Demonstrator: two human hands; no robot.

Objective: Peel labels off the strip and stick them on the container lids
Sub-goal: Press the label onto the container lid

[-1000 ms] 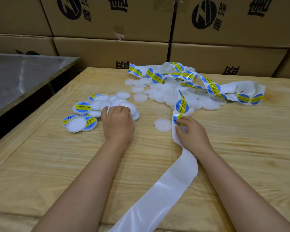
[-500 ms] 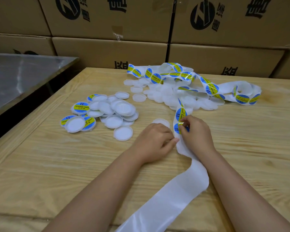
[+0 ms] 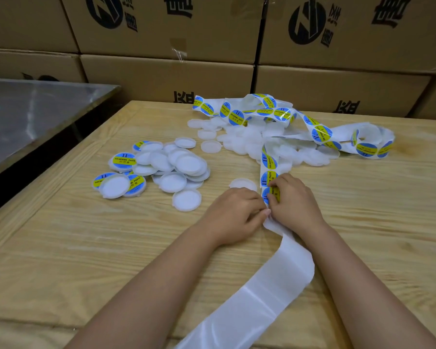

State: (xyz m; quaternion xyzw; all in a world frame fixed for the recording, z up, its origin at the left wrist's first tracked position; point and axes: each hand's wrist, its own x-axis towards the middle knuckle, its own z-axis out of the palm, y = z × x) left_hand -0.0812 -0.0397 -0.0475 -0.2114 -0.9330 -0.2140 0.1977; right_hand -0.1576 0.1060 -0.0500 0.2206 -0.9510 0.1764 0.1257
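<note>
Label (image 3: 271,195) pinched — right hand (image 3: 293,205), left hand (image 3: 233,215) beside.

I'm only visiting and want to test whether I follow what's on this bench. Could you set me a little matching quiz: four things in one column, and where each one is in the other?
Things
1. lone blank lid
2. bare strip
3. labelled lids
4. nearest label

Places
A. pinched by the right hand
B. just beyond the left hand
C. left side of the left pile, blue and yellow tops
D. trails toward the viewer

Pairs: 1-B, 2-D, 3-C, 4-A
</note>
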